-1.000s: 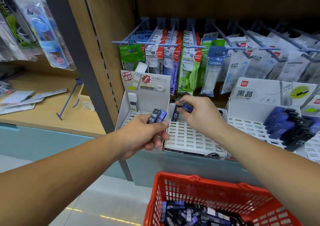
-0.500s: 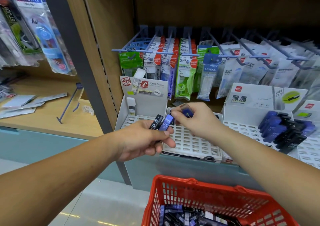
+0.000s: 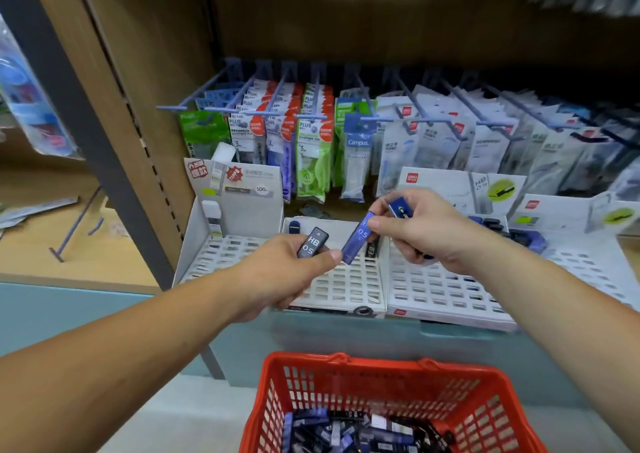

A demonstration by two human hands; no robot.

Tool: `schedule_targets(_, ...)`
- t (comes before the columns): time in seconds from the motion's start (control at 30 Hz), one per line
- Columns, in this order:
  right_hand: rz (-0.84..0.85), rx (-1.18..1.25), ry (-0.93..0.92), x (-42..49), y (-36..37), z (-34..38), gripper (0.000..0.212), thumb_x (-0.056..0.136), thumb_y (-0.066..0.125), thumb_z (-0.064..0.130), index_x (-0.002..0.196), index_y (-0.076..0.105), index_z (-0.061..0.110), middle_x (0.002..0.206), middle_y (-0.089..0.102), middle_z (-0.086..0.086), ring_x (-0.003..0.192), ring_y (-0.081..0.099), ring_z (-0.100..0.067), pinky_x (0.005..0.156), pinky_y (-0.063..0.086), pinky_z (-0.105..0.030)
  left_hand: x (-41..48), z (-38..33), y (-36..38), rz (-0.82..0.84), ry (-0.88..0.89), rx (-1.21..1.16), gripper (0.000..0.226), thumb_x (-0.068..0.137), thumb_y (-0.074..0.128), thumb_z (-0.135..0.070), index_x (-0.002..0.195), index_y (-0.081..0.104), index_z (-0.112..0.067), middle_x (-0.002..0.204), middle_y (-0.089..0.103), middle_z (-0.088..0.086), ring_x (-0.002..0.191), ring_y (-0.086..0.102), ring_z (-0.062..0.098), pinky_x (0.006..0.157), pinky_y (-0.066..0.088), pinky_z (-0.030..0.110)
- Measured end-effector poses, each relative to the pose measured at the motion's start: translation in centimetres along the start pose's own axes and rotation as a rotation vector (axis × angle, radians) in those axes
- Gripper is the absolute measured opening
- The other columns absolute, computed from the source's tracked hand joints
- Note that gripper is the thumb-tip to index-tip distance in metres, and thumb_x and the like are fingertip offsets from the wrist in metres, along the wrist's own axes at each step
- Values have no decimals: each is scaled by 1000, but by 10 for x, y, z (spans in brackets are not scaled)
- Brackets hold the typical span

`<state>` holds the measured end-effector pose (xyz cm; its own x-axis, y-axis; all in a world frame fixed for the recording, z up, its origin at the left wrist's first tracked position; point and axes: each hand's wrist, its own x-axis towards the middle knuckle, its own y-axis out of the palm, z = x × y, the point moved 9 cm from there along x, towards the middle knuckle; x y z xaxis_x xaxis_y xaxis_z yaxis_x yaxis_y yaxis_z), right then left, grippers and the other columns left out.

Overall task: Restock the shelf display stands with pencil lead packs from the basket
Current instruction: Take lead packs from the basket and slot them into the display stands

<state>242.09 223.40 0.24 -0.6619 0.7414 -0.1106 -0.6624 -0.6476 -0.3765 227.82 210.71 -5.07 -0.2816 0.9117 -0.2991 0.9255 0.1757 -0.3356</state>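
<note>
Fingers of my left hand gripped a black plastic lead pack; my right hand pinched a blue lead pack over a white slotted stand.

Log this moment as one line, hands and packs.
left hand: holds black pack | right hand: pinches blue pack, holds second pack | stand: mostly empty | basket: packs inside

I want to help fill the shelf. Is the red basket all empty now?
No, the red basket has a pile of black and blue pencil lead packs lying in its bottom.
</note>
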Motion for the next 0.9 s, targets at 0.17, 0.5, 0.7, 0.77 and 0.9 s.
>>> schedule_targets(0.17, -62, -189, 0, -20, -69, -12, 6, 95, 71, 10, 101, 69, 10, 76, 75, -7, 45, 34, -18, 40, 27, -21, 12, -19, 49, 76, -74, -189, 26, 105, 43, -44, 98, 51, -20, 57, 29, 0, 47, 18, 15, 54, 10, 28)
schedule_targets(0.5, -392, -135, 24, -65, -192, -45, 8, 96, 71, 13, 94, 63, 15, 43, 47, 4, 36, 36, -16, 41, 25, -20, 30, -68, 132, 92, 183, -140, 23, 103, 61, -22, 96, 68, -1, 79, 66, 6, 71, 63, 16, 62, 53, 28)
schedule_targets(0.7, -542, -250, -20, -88, -246, -81, 7, 98, 66, 12, 96, 61, 16, 69, 52, 0, 48, 39, -14, 47, 34, -25, 35, -98, 162, 49, 240, -200, 27, 95, 70, -4, 117, 65, -18, 85, 72, 21, 71, 70, 25, 69, 65, 42)
schedule_targets(0.77, -575, -336, -78, -91, -254, -93, 10, 94, 69, 6, 92, 64, 13, 76, 56, 2, 57, 47, -5, 58, 40, -20, 40, -110, 169, 27, 244, -254, 26, 95, 70, -1, 117, 64, -14, 86, 73, 22, 69, 71, 25, 69, 65, 46)
schedule_targets(0.9, -656, -284, -68, -94, -266, -123, 8, 90, 75, 6, 90, 70, 13, 76, 63, 2, 47, 50, 1, 51, 39, -16, 53, -123, 185, -9, 229, -322, 23, 96, 67, 1, 116, 63, -9, 84, 66, 18, 69, 72, 24, 63, 65, 43)
